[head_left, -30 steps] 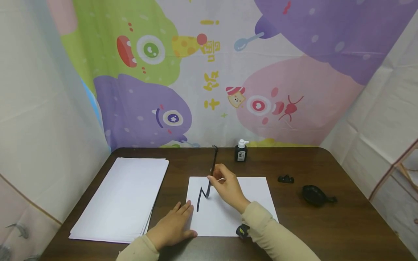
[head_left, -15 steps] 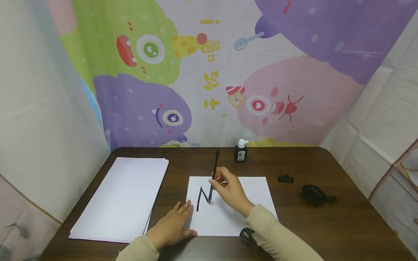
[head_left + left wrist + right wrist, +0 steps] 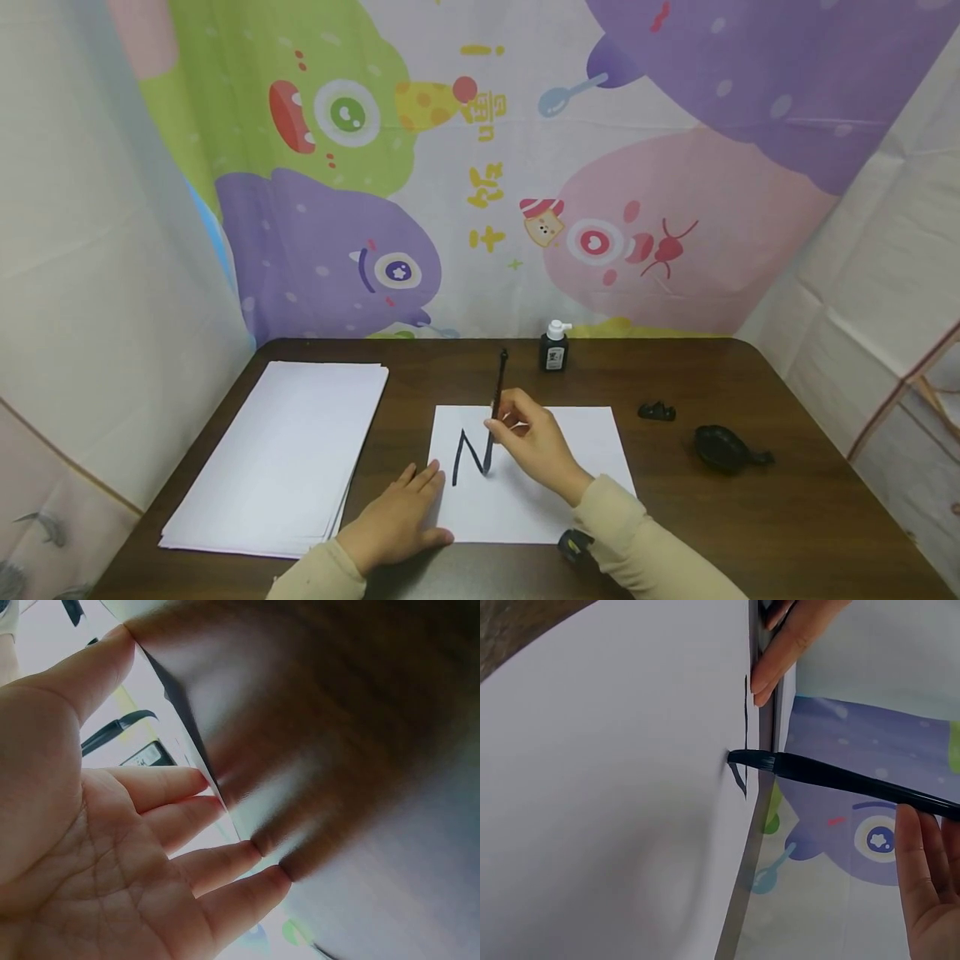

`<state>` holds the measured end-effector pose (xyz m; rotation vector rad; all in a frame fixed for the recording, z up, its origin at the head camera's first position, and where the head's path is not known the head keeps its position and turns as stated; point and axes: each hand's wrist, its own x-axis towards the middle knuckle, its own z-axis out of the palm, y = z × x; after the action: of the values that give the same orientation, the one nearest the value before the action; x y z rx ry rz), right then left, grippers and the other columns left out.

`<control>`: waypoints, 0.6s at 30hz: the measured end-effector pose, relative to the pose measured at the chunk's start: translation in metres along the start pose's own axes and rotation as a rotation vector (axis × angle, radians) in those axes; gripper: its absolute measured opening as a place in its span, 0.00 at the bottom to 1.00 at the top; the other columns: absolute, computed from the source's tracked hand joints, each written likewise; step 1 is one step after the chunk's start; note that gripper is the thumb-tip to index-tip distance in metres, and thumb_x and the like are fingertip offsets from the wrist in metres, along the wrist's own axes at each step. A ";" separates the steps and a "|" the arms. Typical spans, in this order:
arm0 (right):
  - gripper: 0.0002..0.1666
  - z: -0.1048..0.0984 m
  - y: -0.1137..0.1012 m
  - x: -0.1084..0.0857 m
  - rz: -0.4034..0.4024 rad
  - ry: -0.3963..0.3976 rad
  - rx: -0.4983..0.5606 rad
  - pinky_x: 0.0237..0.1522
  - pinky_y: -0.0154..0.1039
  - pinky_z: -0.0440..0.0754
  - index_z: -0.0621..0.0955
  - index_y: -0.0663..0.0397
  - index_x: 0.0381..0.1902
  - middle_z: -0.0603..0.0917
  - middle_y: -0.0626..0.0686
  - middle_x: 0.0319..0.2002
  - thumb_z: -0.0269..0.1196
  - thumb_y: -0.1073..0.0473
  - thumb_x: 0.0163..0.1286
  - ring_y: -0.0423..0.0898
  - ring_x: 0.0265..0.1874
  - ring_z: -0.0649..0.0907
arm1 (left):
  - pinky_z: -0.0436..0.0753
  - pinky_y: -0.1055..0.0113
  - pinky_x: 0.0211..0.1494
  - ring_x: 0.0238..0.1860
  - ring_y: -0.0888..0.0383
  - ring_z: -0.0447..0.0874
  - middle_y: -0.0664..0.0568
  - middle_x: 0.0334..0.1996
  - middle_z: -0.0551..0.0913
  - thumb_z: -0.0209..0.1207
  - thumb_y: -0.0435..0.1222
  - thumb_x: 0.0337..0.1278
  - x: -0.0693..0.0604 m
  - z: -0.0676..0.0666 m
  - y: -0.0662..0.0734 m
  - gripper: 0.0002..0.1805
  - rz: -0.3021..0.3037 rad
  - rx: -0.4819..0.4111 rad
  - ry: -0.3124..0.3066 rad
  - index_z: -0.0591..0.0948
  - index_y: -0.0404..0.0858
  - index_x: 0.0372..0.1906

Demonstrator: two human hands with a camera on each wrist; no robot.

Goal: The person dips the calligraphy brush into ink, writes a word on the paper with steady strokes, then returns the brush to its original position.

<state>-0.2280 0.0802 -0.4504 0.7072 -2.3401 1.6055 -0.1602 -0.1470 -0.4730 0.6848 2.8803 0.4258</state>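
Note:
Pinched in my right hand (image 3: 536, 437) is a dark writing brush (image 3: 832, 774), held nearly upright in the head view. Its bent black tip touches a white sheet of paper (image 3: 525, 508). On that sheet, left of the middle, a black zigzag ink stroke (image 3: 456, 458) rises, then slants down to the brush tip. My left hand (image 3: 401, 512) lies with straight, spread fingers on the sheet's left edge. In the left wrist view its fingertips (image 3: 274, 879) touch the surface, and nothing is held there.
A stack of white paper (image 3: 285, 450) lies left on the brown table (image 3: 712, 533). Behind the sheet stands a black ink bottle (image 3: 554, 350) with a white pump top. To the right are a small black brush rest (image 3: 657, 411) and a black dish (image 3: 722, 448) with a stubby handle.
My right hand has moved the brush slightly right and toward me. The slanting part of the ink stroke has grown longer. My left hand has stayed still.

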 end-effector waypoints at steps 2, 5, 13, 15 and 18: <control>0.11 -0.001 -0.001 -0.001 -0.002 -0.004 0.007 0.34 0.31 0.86 0.77 0.52 0.43 0.82 0.52 0.32 0.67 0.63 0.65 0.42 0.32 0.86 | 0.69 0.36 0.66 0.69 0.27 0.62 0.35 0.71 0.66 0.68 0.53 0.50 0.000 0.000 0.001 0.46 0.001 0.001 -0.001 0.69 0.28 0.67; 0.11 -0.002 -0.001 -0.003 -0.017 -0.008 0.015 0.34 0.32 0.86 0.77 0.53 0.43 0.83 0.53 0.32 0.67 0.63 0.65 0.42 0.32 0.86 | 0.69 0.36 0.66 0.68 0.27 0.63 0.34 0.71 0.66 0.68 0.53 0.50 -0.001 -0.001 0.001 0.46 0.003 0.001 0.002 0.69 0.28 0.67; 0.10 -0.004 -0.002 -0.002 -0.027 -0.011 0.023 0.32 0.31 0.86 0.76 0.54 0.41 0.83 0.54 0.32 0.67 0.64 0.65 0.44 0.31 0.86 | 0.69 0.36 0.66 0.69 0.27 0.62 0.35 0.71 0.66 0.68 0.53 0.50 -0.001 0.000 0.002 0.46 -0.006 -0.002 0.002 0.69 0.28 0.67; 0.11 -0.005 -0.003 -0.001 -0.012 -0.007 0.034 0.32 0.31 0.85 0.76 0.55 0.42 0.83 0.55 0.32 0.66 0.65 0.65 0.48 0.31 0.87 | 0.69 0.36 0.67 0.69 0.27 0.62 0.35 0.71 0.66 0.68 0.53 0.50 -0.001 -0.001 0.002 0.46 -0.009 -0.004 -0.003 0.69 0.28 0.67; 0.12 -0.007 -0.005 0.002 0.014 -0.005 0.062 0.32 0.33 0.86 0.76 0.59 0.44 0.81 0.59 0.32 0.65 0.68 0.65 0.55 0.32 0.87 | 0.69 0.37 0.67 0.69 0.28 0.62 0.36 0.71 0.66 0.67 0.53 0.51 -0.002 -0.002 0.003 0.45 -0.012 -0.007 -0.008 0.69 0.28 0.67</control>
<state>-0.2276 0.0848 -0.4426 0.7102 -2.3125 1.6905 -0.1577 -0.1451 -0.4703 0.6655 2.8727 0.4306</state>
